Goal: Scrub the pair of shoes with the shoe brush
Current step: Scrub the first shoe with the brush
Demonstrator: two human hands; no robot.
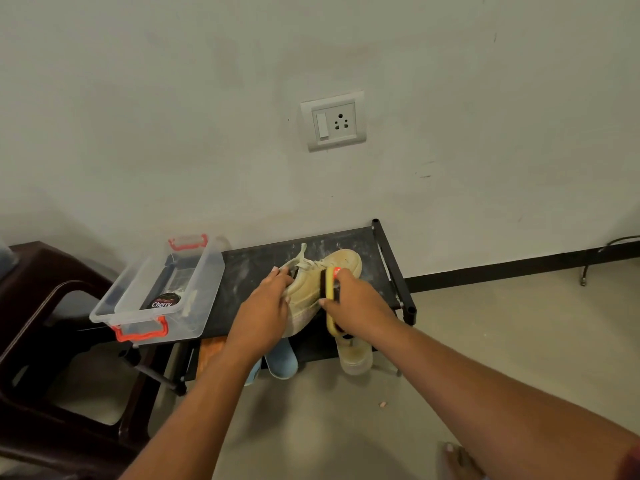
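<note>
The tan shoe (311, 289) lay on the dusty black top of a shoe rack (256, 268), its toe pointing far and right towards the rack's right rail and its heel at the near edge. The shoe brush (329, 289), yellow-backed with dark bristles, was set against the shoe's right side. The right hand (353, 303) was curled round the brush, gripping it. The left hand (266, 306) held the shoe at its opening, with fingers wrapped by the laces. The two hands were just beside each other, with the shoe between them.

A bare strip of rack top lay between the shoe and a clear plastic box (207, 282) with red handles on the left end, which overhung the near edge. A round polish tin (165, 301) sat inside the box. On the lower shelf stood the second shoe (355, 356), below the right hand, and blue slippers (282, 363) to its left. A dark brown chair (52, 278) stood left of the rack. Open floor (485, 341) stretched to the right and near side, and a wall socket (334, 121) sat above the rack.
</note>
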